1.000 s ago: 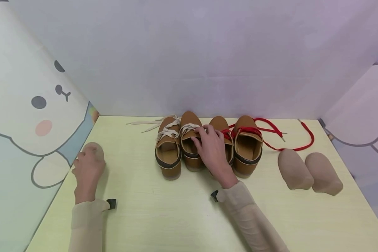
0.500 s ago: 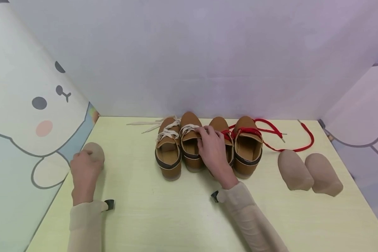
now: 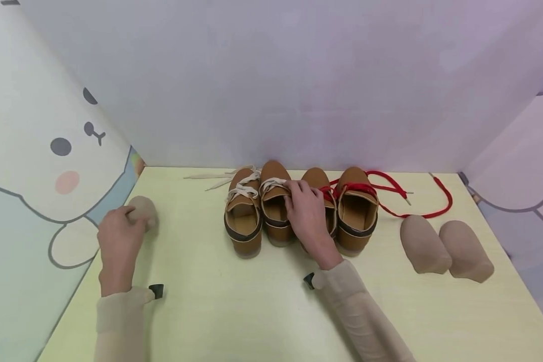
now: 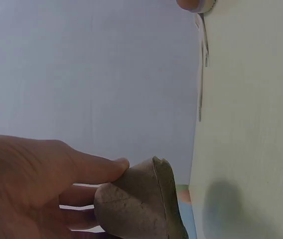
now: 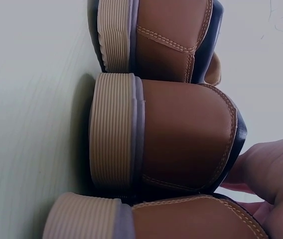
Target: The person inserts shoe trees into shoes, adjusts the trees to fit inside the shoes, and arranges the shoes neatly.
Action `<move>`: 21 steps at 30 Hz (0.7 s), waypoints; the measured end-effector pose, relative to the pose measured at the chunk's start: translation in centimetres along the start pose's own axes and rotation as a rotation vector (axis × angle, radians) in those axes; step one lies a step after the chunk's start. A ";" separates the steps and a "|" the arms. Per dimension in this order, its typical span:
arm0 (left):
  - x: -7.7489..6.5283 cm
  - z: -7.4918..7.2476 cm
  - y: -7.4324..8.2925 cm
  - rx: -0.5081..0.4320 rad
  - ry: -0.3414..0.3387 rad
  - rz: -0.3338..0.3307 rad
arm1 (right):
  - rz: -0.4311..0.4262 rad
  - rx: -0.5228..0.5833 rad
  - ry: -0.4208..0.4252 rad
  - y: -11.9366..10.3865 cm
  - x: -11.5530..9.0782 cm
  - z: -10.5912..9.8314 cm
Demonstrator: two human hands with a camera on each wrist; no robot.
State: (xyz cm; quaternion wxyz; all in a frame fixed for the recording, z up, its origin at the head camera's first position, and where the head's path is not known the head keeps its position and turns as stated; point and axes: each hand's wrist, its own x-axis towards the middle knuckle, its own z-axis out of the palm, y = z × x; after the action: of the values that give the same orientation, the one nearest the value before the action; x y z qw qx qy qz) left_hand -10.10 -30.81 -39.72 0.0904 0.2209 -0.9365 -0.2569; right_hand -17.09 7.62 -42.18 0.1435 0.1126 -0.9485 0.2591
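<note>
My left hand (image 3: 119, 239) grips a beige moulded-pulp shoe insert (image 3: 141, 205) at the table's left edge. In the left wrist view the thumb presses one side of the insert (image 4: 134, 206), raised off the table. My right hand (image 3: 307, 213) holds the right side of the second brown shoe (image 3: 273, 169), its fingertips by the white laces and its thumb at the opening. That shoe's heel (image 5: 186, 134) fills the middle of the right wrist view and hides part of the fingers. The third shoe (image 3: 315, 176), red-laced, lies partly beneath the hand.
To the left stands the first white-laced shoe (image 3: 246, 244), with an insert in its front. A fourth shoe (image 3: 354, 241) has a loose red lace (image 3: 443, 191) trailing right. Two more inserts (image 3: 423, 246) lie at the right. A pale wall (image 3: 298, 85) backs the table (image 3: 235, 311).
My left hand has closed on the insert and tilted it up off the table. The right thumb has drawn in toward the fingers at the second shoe; the shoes stay in place.
</note>
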 end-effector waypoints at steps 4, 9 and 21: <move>-0.6 -0.3 1.2 0.005 0.014 0.030 | 0.008 0.002 -0.004 0.1 0.0 0.0; -1.6 -0.7 2.8 -0.008 0.038 0.070 | 0.010 0.004 0.008 0.2 0.0 0.2; -4.6 -1.4 6.8 -0.058 0.109 0.227 | 0.012 0.030 0.040 0.4 0.2 0.3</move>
State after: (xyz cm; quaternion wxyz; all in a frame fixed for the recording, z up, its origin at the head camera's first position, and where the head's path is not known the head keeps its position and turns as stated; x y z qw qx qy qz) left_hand -8.08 -24.04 -35.17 0.1760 0.1247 -0.9413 -0.2596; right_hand -17.45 7.82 -42.55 0.1594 0.1039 -0.9421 0.2761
